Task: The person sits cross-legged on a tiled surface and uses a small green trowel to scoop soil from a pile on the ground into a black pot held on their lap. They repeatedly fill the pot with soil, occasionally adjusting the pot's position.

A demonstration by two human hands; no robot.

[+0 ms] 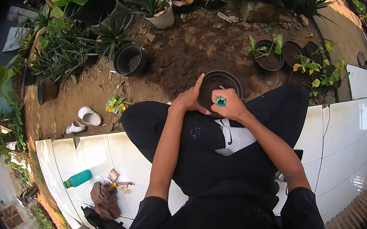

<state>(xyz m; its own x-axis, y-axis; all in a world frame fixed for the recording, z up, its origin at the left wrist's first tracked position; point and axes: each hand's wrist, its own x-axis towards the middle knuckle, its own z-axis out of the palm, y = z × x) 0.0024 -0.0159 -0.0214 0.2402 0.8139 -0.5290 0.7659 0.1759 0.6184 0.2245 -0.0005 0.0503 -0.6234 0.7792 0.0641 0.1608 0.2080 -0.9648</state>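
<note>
A round black plant pot (238,82) with dark soil (222,79) in it stands in front of my crossed legs. My left hand (187,99) curves round its left side, index finger stretched along the rim and thumb at the near edge. Over the pot, my right hand (233,106) is closed in a fist round an upright green handle (221,101), whose hollow end points up at me. The lower part of that tool is hidden by the fist and the pot, so its kind does not show.
Loose soil (170,68) lies beyond the pot. An unplanted black pot (128,59) stands left; potted seedlings (268,54) stand right. White clogs (89,116) and a yellow-leaved plant (116,103) are on the ground. A teal bottle (78,178) and brown cloth (105,200) lie on white tiles (98,150).
</note>
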